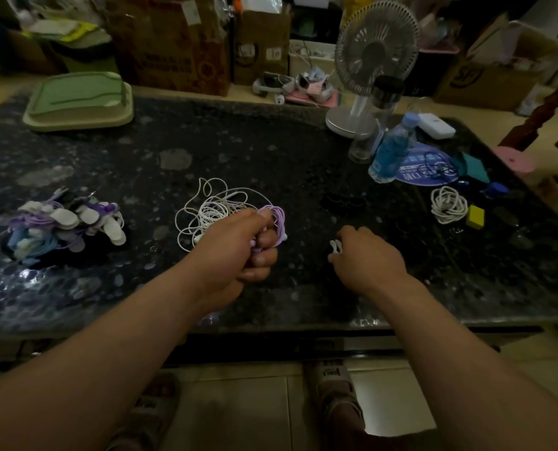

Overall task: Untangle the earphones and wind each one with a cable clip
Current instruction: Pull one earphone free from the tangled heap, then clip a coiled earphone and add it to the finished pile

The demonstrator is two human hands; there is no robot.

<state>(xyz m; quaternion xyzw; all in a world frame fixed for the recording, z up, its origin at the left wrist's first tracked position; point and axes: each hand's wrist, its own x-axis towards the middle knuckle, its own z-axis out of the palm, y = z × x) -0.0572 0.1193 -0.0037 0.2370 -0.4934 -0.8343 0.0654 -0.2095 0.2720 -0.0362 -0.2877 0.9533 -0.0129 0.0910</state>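
- Purple earphone [276,219], coiled, is clenched in the left grip [238,245] at mid desk [271,141], its loop running roughly 12-to-6 o'clock.
- The white cable clip [335,247] lies at 3 o'clock of that coil, pinched by the right grip [365,255], the nearer one.
- The white tangled earphones [212,209] lie at 10 o'clock of the left grip, not yet wound.

Worktop [271,141] is open along the far middle. Fan [376,50] and bottle [391,154] crowd the far right corner, and the earphone tangle [212,209] sits mid-front.
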